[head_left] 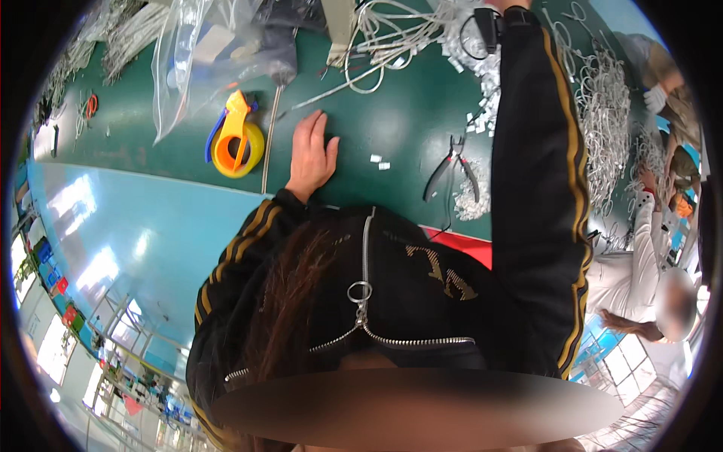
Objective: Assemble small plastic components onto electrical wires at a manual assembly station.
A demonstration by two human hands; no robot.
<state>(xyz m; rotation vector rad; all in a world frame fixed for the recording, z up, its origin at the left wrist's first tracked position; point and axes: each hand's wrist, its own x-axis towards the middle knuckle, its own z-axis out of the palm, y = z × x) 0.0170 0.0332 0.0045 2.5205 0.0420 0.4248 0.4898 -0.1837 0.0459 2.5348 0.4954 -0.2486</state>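
Your left hand rests empty on the green tabletop, fingers loosely extended, nearer than your right to the slanting lower-left tail of the looped white cables, just beyond its fingertips. Your right hand, mostly cropped at the upper edge, is beside heaped small white connectors; its grip cannot be told. Dark-handled metal pliers lie between your arms, a yellow-orange tape dispenser at left.

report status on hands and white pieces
Left hand resting on table, fingers extended. Right hand at top edge, grip unseen. White pieces piled beside right sleeve. Pliers nearby.
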